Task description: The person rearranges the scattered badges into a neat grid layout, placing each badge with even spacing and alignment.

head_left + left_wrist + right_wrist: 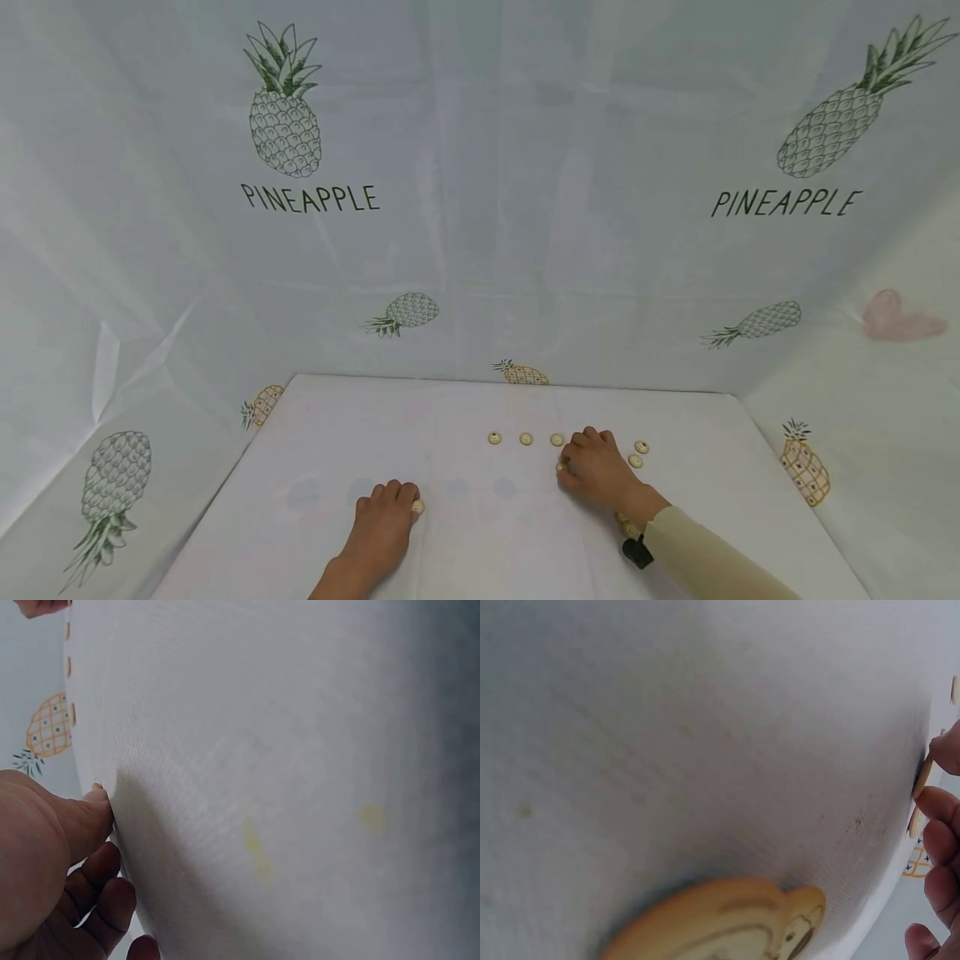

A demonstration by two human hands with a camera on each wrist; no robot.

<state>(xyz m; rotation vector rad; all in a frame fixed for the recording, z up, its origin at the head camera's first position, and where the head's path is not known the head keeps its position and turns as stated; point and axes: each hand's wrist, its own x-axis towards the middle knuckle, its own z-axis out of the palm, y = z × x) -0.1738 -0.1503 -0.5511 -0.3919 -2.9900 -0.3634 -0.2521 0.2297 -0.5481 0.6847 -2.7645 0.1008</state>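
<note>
My left hand (pixel 382 529) is low over the white tabletop, left of centre. Its thumb and fingertips hold a small round pale wooden disc (pixel 417 506). In the left wrist view only the disc's edge (pixel 97 786) shows past the thumb; the rest is hidden. To the right, my right hand (pixel 597 471) pinches another wooden disc (pixel 562 467), tilted between thumb and finger in the right wrist view (pixel 924 776). Just beyond that hand, three discs lie in a spaced row, from the left disc (pixel 494 437) to the right one (pixel 557 439).
Two discs (pixel 636 460) lie right of the right hand. More discs (pixel 628 527) sit partly hidden under the right wrist, beside a black object (pixel 637 551) at the sleeve. A pineapple-print curtain (pixel 480 208) surrounds the white table (pixel 315 433).
</note>
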